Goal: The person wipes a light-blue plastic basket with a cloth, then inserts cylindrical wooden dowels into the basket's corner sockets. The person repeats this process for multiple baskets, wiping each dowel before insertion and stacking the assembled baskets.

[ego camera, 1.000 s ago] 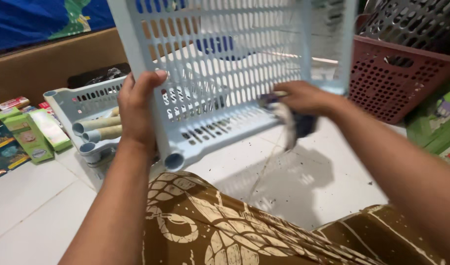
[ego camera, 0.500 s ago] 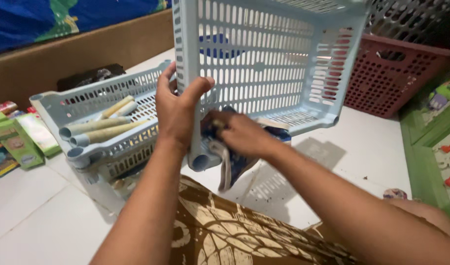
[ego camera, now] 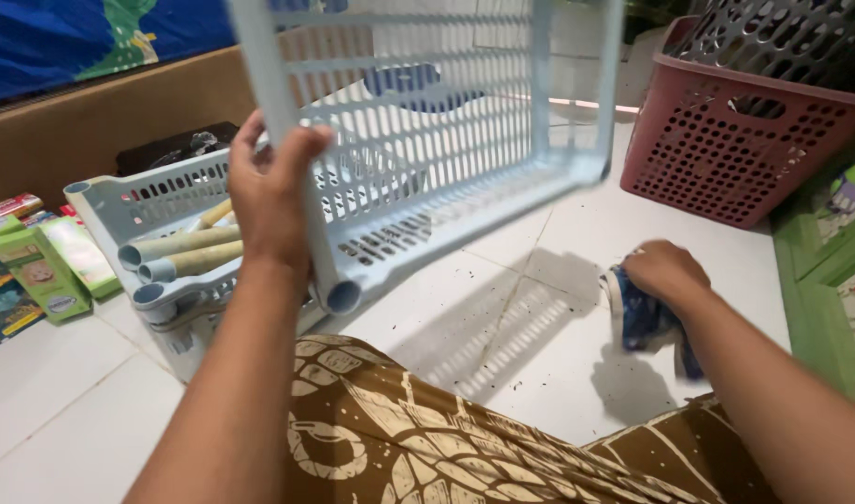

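- Gripping one corner post of the pale blue basket tray (ego camera: pixel 427 159), the left hand (ego camera: pixel 269 191) is closed around it, thumb on the near side, and holds the tray tilted up above the floor.
- Pressing down on a dark blue cloth (ego camera: pixel 646 317), the right hand (ego camera: pixel 665 273) is clenched over it, and the cloth lies on the white tiled floor (ego camera: pixel 530 355) toward its right edge.
- Just under the lifted tray, to the left, a second pale blue tray (ego camera: pixel 119 201) rests on the floor, with several beige tubes (ego camera: pixel 180 250) lying inside it.
- A brown patterned fabric (ego camera: pixel 399 439) covers the lap of the person at the near edge of the floor.
- At the far right corner stands a red perforated basket (ego camera: pixel 726 149).
- Near the left edge of the floor lie some green boxes (ego camera: pixel 40 266), well apart from both hands.
- Small dark specks are spread on the tiles between the two hands.
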